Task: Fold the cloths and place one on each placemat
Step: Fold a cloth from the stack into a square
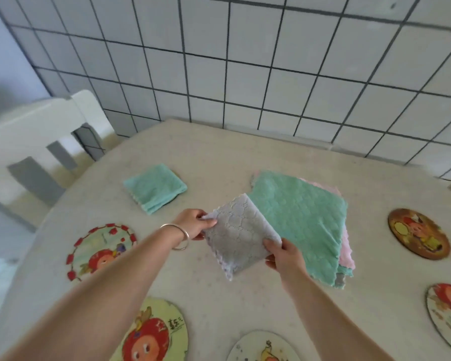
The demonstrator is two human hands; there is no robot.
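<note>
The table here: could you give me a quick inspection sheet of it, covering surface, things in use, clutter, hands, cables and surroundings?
Surface: pale speckled table.
Job's things: a grey cloth, folded over and held up; a stack of unfolded cloths, green on top, pink and grey edges showing beneath; one folded green cloth with a dark edge, perhaps a placemat, showing beneath it; five round picture placemats in view, for example a red-rimmed one and a brown one, none bearing a cloth.
Clutter: nothing seen.
Hands: left hand and right hand each pinch an edge of the grey cloth; a bangle on the left wrist.
Cables: nothing seen.
Surroundings: white tiled wall, white chair.
</note>
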